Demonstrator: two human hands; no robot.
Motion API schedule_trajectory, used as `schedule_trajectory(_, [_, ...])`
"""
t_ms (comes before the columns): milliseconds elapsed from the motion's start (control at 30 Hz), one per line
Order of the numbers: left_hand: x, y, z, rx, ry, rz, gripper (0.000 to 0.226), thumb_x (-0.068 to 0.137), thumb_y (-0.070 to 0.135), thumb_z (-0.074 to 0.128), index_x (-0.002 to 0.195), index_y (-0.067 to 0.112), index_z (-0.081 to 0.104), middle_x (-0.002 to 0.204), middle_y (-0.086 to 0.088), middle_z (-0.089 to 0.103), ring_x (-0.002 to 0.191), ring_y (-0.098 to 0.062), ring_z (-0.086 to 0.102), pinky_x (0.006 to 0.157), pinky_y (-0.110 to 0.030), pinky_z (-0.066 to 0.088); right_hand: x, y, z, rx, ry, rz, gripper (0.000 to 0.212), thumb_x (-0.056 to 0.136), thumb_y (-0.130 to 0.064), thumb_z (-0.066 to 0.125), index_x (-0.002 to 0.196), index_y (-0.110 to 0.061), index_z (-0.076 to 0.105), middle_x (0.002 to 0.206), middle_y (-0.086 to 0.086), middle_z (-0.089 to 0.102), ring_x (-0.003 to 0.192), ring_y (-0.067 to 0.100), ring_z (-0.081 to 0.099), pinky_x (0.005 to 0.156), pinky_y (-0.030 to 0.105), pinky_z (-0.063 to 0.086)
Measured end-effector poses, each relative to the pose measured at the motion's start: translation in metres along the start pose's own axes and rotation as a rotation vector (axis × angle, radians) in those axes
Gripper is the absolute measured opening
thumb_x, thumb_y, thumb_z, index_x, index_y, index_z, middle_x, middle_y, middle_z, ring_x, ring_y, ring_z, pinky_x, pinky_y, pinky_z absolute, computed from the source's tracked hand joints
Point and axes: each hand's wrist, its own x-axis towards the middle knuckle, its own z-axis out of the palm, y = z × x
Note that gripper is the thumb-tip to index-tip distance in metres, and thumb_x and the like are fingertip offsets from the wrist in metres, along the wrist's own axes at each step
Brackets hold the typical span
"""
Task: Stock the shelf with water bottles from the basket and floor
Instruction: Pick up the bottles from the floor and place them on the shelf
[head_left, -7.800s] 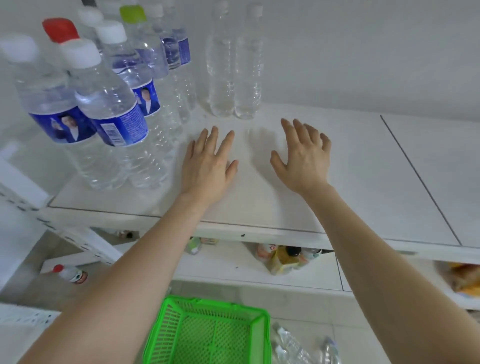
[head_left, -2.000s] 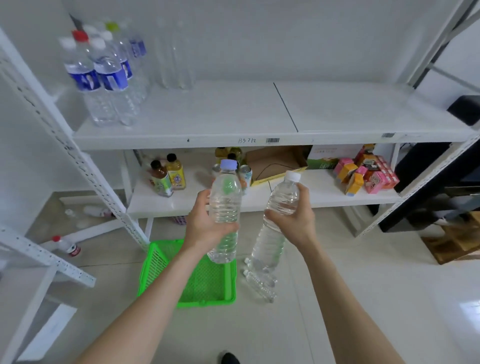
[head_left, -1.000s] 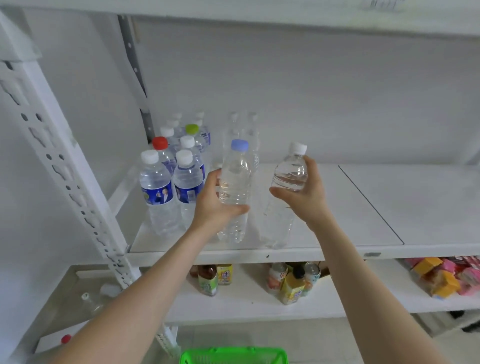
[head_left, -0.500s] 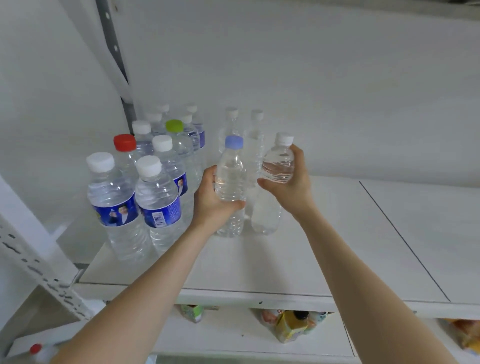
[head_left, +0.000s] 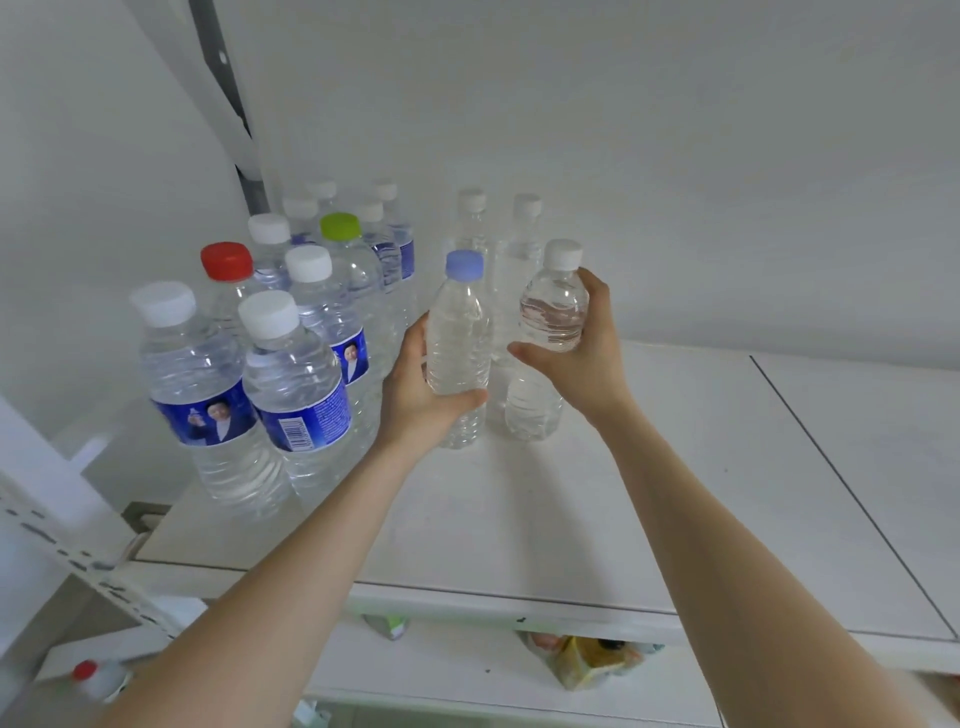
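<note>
The white shelf (head_left: 571, 519) carries a cluster of blue-labelled water bottles (head_left: 291, 384) at nine to ten o'clock. Two plain clear bottles (head_left: 470, 228) stand at twelve. A blue-capped bottle (head_left: 460, 332) and a white-capped bottle (head_left: 553, 312) stand side by side at the centre. A seam (head_left: 831, 467) runs at three o'clock.

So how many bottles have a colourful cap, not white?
4: a red-capped bottle and a green-capped bottle in the left group on the shelf, a blue-capped bottle in the left hand, a second red-capped bottle at lower left. Others may be hidden.
</note>
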Motion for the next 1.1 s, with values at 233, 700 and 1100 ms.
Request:
schedule_trajectory(233, [-0.022, -0.042, 0.008, -0.027, 0.061, -0.082, 0.079, 0.057, 0.007, 0.090, 0.116, 0.039, 0.050, 0.103, 0.022, 0.063, 0.095, -0.001, 0.066, 0.079, -0.015, 0.051, -0.027, 0.042, -0.001, -0.011, -0.059, 0.207, 0.076, 0.059, -0.021, 0.090, 0.123, -0.025, 0.048, 0.114, -0.005, 0.065, 0.098, 0.014, 0.065, 0.087, 0.044, 0.056])
schedule_trajectory(700, [0.031, -0.049, 0.021, 0.036, 0.048, -0.112, 0.085, 0.060, 0.012, 0.089, 0.134, 0.024, 0.049, 0.118, -0.003, 0.064, 0.102, -0.018, 0.066, 0.095, -0.038, 0.052, 0.015, 0.059, 0.026, 0.017, -0.065, 0.203, 0.076, 0.059, -0.022, 0.091, 0.122, -0.030, 0.051, 0.109, -0.006, 0.065, 0.091, 0.013, 0.068, 0.076, 0.033, 0.057])
schedule_trajectory(1100, [0.051, -0.050, 0.030, 0.038, 0.034, -0.109, 0.090, 0.068, 0.007, 0.083, 0.146, 0.018, 0.040, 0.137, -0.004, 0.057, 0.124, -0.022, 0.056, 0.105, -0.041, 0.043, 0.033, 0.065, 0.037, -0.013, -0.053, 0.199, 0.079, 0.059, -0.023, 0.091, 0.126, -0.027, 0.049, 0.113, -0.001, 0.063, 0.094, 0.019, 0.068, 0.083, 0.043, 0.058])
